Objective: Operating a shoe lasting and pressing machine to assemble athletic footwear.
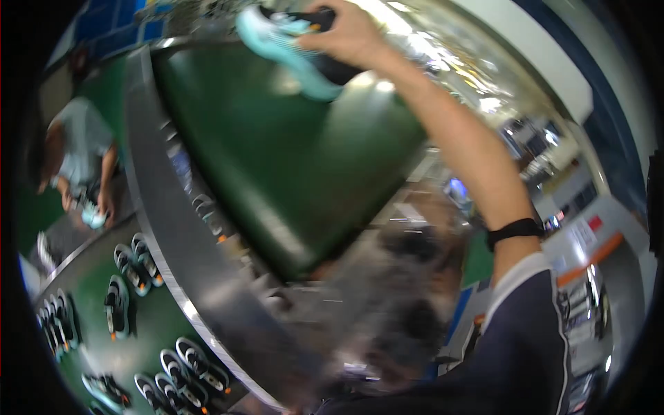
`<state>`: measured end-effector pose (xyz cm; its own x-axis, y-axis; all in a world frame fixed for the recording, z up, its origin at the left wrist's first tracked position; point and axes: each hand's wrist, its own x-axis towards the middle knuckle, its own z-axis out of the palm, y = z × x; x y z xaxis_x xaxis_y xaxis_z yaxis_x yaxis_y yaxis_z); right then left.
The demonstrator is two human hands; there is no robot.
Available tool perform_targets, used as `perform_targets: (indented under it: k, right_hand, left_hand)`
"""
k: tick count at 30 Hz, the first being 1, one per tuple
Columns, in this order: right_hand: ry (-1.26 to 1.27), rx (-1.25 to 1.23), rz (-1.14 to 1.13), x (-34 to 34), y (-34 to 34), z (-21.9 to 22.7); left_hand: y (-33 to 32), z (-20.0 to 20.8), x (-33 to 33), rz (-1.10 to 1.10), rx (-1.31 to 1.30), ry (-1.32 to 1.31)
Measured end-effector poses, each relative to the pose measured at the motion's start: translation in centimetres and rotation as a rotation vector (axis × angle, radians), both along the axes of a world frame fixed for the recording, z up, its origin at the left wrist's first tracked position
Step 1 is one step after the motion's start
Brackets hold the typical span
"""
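Observation:
My right arm reaches up across the picture, with a black band at the wrist end of the dark sleeve's side. At the top, my right hand point(353, 38) is closed round a sneaker point(273, 43). The sneaker has a thick light-teal sole and a black, white and teal upper; the fingers and palm cover part of the upper. It is held over the far end of a dark green belt surface point(283, 159), and I cannot tell whether its sole touches anything. My left hand does not show.
A wide metal rail point(162, 187) curves along the left. Beyond it, a green conveyor point(149, 321) carries several similar sneakers point(117, 304). At the far left, a co-worker point(79, 149) holds a teal shoe point(93, 216) in both hands. Blurred shiny clutter point(477, 76) lies at the upper right.

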<state>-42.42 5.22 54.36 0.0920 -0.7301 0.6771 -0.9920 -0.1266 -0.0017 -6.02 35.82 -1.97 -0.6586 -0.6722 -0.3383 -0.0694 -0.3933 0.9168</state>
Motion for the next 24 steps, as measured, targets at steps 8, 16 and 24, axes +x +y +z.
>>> perform_targets:
  k: [8, 16, 24]
  right_hand:
    - [-0.156, -0.261, 0.065, 7.7, 28.6, 7.7]
    - [-0.593, -0.379, -0.418, 17.7, 62.4, -1.8]
    - [-1.112, -0.826, -0.782, 32.8, 89.8, -13.2]
  left_hand:
    - [5.6, 24.9, -3.5, -0.729, 0.415, 0.436]
    - [18.7, 41.1, -14.7, -0.567, 0.212, 1.011]
    - [44.0, 39.2, -9.2, -1.163, 0.127, 0.733]
